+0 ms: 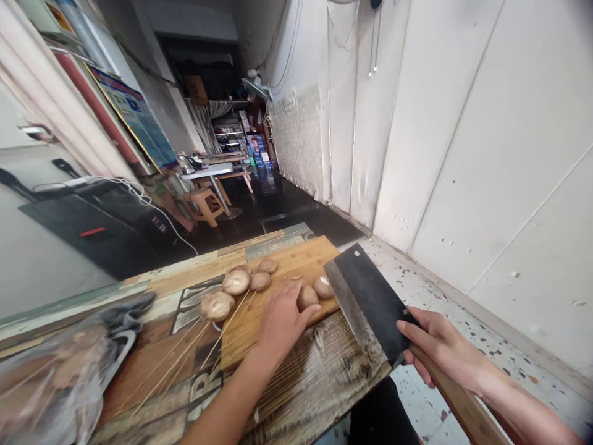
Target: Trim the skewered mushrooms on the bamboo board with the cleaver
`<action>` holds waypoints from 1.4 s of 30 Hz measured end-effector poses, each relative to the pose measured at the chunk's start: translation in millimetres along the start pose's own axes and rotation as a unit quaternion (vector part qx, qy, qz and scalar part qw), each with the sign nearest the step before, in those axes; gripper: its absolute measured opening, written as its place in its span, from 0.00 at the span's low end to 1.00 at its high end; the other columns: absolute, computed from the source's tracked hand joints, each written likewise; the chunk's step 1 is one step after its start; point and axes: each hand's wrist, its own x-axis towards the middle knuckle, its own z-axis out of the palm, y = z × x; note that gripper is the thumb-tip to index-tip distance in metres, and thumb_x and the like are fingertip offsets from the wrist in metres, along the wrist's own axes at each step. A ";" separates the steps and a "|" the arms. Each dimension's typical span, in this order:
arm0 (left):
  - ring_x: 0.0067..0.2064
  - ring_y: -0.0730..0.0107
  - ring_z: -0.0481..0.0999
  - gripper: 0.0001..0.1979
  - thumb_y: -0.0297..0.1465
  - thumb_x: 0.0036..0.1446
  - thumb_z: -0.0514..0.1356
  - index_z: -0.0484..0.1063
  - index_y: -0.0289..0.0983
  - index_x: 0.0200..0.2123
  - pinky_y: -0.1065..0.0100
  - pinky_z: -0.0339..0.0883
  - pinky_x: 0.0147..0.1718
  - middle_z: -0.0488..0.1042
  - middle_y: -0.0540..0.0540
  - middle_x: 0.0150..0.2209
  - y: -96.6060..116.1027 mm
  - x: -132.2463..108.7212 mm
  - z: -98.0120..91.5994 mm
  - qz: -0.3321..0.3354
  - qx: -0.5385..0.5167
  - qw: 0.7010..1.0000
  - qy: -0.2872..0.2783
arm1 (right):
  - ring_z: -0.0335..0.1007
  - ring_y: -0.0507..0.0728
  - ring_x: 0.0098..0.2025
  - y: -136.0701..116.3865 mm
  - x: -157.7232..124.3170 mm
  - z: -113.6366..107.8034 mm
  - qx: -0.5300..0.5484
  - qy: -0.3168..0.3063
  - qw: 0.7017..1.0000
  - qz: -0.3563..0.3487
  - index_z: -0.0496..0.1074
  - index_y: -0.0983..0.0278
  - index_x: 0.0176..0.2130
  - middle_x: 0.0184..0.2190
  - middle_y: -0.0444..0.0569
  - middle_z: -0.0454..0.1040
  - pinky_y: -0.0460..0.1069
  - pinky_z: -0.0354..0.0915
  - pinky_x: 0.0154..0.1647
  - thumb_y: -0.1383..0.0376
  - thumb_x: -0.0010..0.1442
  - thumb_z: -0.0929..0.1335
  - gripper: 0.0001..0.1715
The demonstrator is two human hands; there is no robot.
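Head view. Risk of a cut: left hand (282, 318) very near the edge of the cleaver (365, 300), fingertips right at the mushroom (307, 297) where the blade points. Could happen if the blade comes across while fingers stay flat and not curled back. Also possible: round mushroom rolling on the cutting board (278, 290), slipping out under the fingers. Another mushroom (323, 287) just beside, touching or almost touching the blade. Board close to the table (324, 377) edge, so a pushed piece could fall to the floor.

Left hand palm down on the board, fingers together and stretched forward, tips resting on the mushroom, not clamped around it. Forearm coming up from below. Right hand (442, 349) wrapped closed on the wooden handle, blade held flat-tilted, dark side up, above the table corner. Skewered mushrooms (234, 284) lying to the left, sticks (194, 355) pointing toward the person.
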 end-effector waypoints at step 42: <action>0.52 0.63 0.71 0.16 0.33 0.59 0.53 0.72 0.37 0.48 0.58 0.64 0.53 0.72 0.42 0.51 -29.5 -20.5 19.8 0.043 -0.124 0.989 0.071 | 0.58 0.47 0.10 -19.7 30.9 24.6 -0.027 -0.054 0.997 0.046 0.55 0.62 0.29 0.13 0.39 0.68 0.41 0.53 0.10 0.51 0.56 0.64 0.19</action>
